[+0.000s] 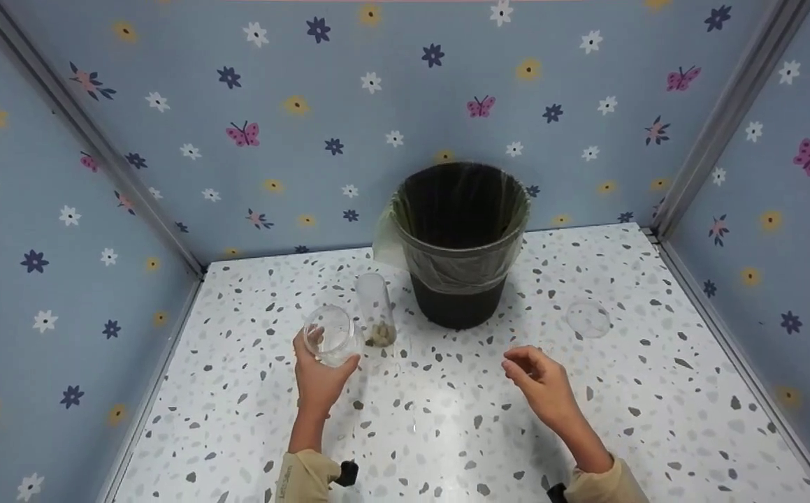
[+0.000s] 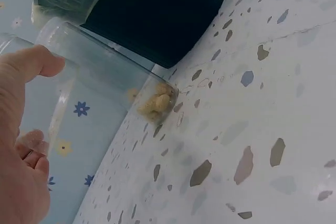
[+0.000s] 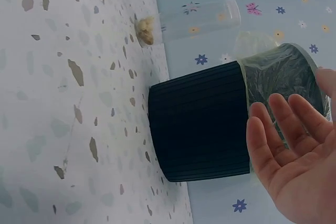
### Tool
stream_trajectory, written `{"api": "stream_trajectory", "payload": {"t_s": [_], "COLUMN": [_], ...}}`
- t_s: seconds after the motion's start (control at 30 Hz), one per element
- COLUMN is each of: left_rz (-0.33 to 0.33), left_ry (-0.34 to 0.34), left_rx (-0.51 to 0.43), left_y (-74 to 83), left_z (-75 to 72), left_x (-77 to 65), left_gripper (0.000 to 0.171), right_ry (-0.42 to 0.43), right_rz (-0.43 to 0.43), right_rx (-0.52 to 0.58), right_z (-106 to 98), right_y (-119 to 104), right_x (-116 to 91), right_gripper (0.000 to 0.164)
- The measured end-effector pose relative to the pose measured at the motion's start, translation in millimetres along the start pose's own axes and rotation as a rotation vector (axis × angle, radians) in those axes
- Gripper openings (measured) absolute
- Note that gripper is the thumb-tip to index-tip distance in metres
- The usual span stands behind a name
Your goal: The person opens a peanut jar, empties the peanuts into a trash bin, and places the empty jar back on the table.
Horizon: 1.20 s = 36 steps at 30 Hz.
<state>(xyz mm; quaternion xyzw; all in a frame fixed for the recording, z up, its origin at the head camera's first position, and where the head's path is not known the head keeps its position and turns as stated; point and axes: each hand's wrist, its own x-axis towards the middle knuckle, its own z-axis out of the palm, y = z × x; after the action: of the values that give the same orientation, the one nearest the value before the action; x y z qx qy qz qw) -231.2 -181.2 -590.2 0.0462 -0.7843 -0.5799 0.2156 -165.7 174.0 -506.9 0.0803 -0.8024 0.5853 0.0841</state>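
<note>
My left hand (image 1: 321,383) grips a clear, wide-mouthed plastic jar (image 1: 340,342), thumb on one side and fingers round the other. The jar is held with its mouth up and looks empty. Just to its right stands a tall clear cylinder (image 1: 374,297) with several beige lumps (image 1: 380,334) at the bottom. The left wrist view has these lumps (image 2: 157,102) larger, past the thumb. My right hand (image 1: 543,385) is in the air over the table, right of the middle. In the right wrist view its fingers (image 3: 286,121) are loosely bent with nothing in them.
Behind the hands, near the back wall, stands a black bin (image 1: 457,304) lined with a thin see-through bag (image 1: 467,269). A clear round lid (image 1: 588,319) lies on the speckled table (image 1: 446,433) at the right. Flower-patterned walls enclose the back and both sides.
</note>
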Motion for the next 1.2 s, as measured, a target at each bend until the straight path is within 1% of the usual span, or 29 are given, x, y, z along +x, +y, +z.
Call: {"api": "stream_trajectory", "payload": {"t_s": [0.17, 0.27, 0.4, 0.47, 0.57, 0.63, 0.77, 0.9, 1.03, 1.1, 1.2], "left_rz": [-0.022, -0.039, -0.072, -0.095, -0.129, -0.145, -0.140, -0.139, -0.136, -0.129, -0.119], "left_ry": [-0.035, -0.072, -0.101, -0.114, -0.130, -0.136, -0.136, -0.129, -0.139, -0.153, -0.171], "left_rx": [0.058, 0.083, 0.090, 0.086, 0.092, 0.106, 0.127, 0.126, 0.132, 0.137, 0.149], "left_y": [-9.4, -13.8, -19.9, -23.3, -27.2, -29.8, -35.8, -41.0, -44.6, -46.4, -49.0], "left_z": [-2.1, -2.9, -3.5, -3.5, -2.8, -1.9, 0.4, 2.0, 3.8, 5.0, 7.1], "left_x": [5.9, 8.7, 9.4, 8.3, 5.9, 4.6, 2.5, -0.2, -2.6, -3.3, -4.8], "left_gripper": [0.098, 0.100, 0.101, 0.100, 0.100, 0.099, 0.099, 0.101, 0.106, 0.106, 0.103], "right_ry": [-0.002, 0.002, -0.012, -0.023, -0.036, -0.038, -0.043, -0.043, -0.049, -0.053, -0.059], "right_rz": [0.021, 0.015, -0.022, -0.032, -0.022, 0.004, 0.039, 0.029, 0.039, 0.063, 0.071], "right_rx": [-0.004, -0.010, -0.028, -0.027, -0.011, -0.001, -0.015, -0.028, -0.030, -0.028, -0.025], "right_z": [1, 2, 1, 0, -1, -1, 0, 0, -2, -3, -3], "right_y": [4, 18, 40, 45, 48, 48, 45, 29, 11, 8, 6], "right_x": [-2, 0, 3, 2, 2, 0, -2, -4, -6, -5, -6], "right_gripper": [0.009, 0.010, 0.011, 0.011, 0.013, 0.012, 0.010, 0.009, 0.009, 0.009, 0.011]}}
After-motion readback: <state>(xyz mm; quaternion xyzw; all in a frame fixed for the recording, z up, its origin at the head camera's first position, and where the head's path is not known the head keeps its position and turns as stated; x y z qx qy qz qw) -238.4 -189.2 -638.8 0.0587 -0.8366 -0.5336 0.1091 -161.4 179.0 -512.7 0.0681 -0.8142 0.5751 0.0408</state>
